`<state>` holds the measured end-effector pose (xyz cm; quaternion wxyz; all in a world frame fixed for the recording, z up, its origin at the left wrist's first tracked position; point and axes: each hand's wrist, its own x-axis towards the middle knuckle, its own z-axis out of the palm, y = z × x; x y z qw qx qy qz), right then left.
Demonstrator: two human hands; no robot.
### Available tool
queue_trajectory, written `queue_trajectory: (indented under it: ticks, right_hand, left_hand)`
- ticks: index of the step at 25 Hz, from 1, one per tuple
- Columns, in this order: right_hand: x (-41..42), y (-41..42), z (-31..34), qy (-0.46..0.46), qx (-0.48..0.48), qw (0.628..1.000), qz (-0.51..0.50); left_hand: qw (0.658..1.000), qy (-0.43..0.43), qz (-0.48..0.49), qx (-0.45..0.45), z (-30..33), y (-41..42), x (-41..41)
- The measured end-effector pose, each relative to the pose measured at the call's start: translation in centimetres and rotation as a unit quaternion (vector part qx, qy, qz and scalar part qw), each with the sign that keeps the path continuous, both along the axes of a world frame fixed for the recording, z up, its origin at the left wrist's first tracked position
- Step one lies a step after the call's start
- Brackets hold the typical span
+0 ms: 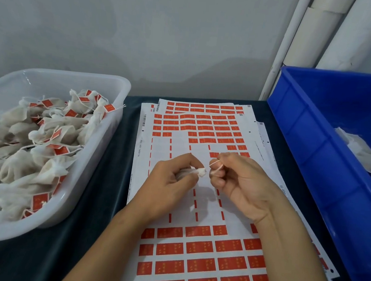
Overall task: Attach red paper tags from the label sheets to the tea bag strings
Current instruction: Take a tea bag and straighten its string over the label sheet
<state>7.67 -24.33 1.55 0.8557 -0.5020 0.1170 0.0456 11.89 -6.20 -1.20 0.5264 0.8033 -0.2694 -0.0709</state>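
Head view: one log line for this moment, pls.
left hand: grips tea bag | right hand: pinches string | tag: none on string yet | over label sheet

We see gauzy cloth tea bags (35, 142) in a translucent plastic tub (103, 156), matt paper label sheets (193, 252), and a glossy blue plastic crate (313, 139).

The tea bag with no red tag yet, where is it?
In the head view, the tea bag sits mid-frame, gripped in the left hand above the label sheet, while the right hand pinches its string.
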Motion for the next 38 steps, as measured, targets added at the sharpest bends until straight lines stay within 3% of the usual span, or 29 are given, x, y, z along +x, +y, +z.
queue_trajectory:
  ticks: [11,17,21,25,27,29,31,38]
  right_hand:
    - [-0.2,-0.5,-0.3,-0.026,0.118,0.992,0.029]
    - [-0.2,-0.2,-0.4,-0.041,0.059,0.997,-0.003]
    - [-0.5,-0.5,0.1,-0.004,0.136,0.990,0.041]
    - [-0.4,-1.0,-0.1,0.014,0.204,0.979,0.023]
    - [-0.3,-1.1,-0.3,0.005,0.129,0.992,-0.009]
    - [-0.2,-1.0,-0.6,0.002,-0.077,0.996,-0.038]
    - [-0.1,-0.6,-0.9,0.001,-0.229,0.973,-0.036]
    - [0.0,1.0,-1.6,-0.095,-0.396,0.913,0.002]
  left_hand:
    - [0.998,-0.043,0.041,0.012,-0.1,-0.5,-0.3]
    - [0.997,-0.052,0.058,0.002,-0.5,-0.5,-0.1]
    - [0.997,-0.056,0.052,0.033,-0.8,-0.4,-0.1]
    - [0.995,-0.055,0.052,0.069,-1.0,-0.5,-0.1]
    - [0.994,-0.048,0.060,0.078,-1.0,-0.7,-0.1]
    - [0.994,-0.040,0.074,0.067,-1.2,-0.7,0.0]
    - [0.994,-0.038,0.085,0.052,-1.5,-0.7,0.0]
    - [0.993,-0.055,0.100,0.040,-1.4,-0.9,-0.1]
